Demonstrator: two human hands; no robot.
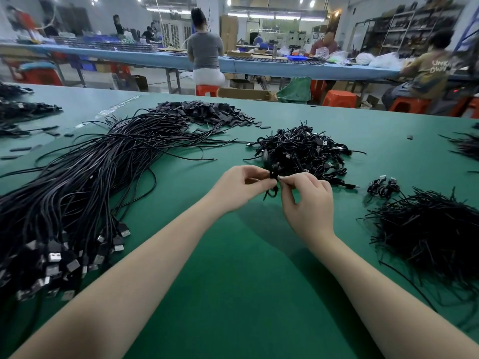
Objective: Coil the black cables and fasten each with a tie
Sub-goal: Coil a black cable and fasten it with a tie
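Both hands meet above the green bench (pixel 246 268), close in front of the heap of finished coils (pixel 303 151), which serves as the landmark here. The left hand (pixel 239 187) has its fingers (pixel 259 172) curled in, pinching a small coiled black cable (pixel 272 177) from its left side. The right hand (pixel 308 203) pinches the same bundle from the other side, thumb and forefinger tips pressed together on what looks like a thin tie at the coil's middle; the tie itself is too small and dark to make out. A short loop of the cable hangs just below the fingers.

Left of the heap sprawls a long bundle of loose cables (pixel 85 187), their plug ends nearest the person. Beyond the heap lies a pile of flat black pieces (pixel 207 112). Right of the heap, near the bench edge, sits a bristly mound of black ties (pixel 427 237), cut off by the frame. Two coiled cables (pixel 383 186) rest between heap and mound.
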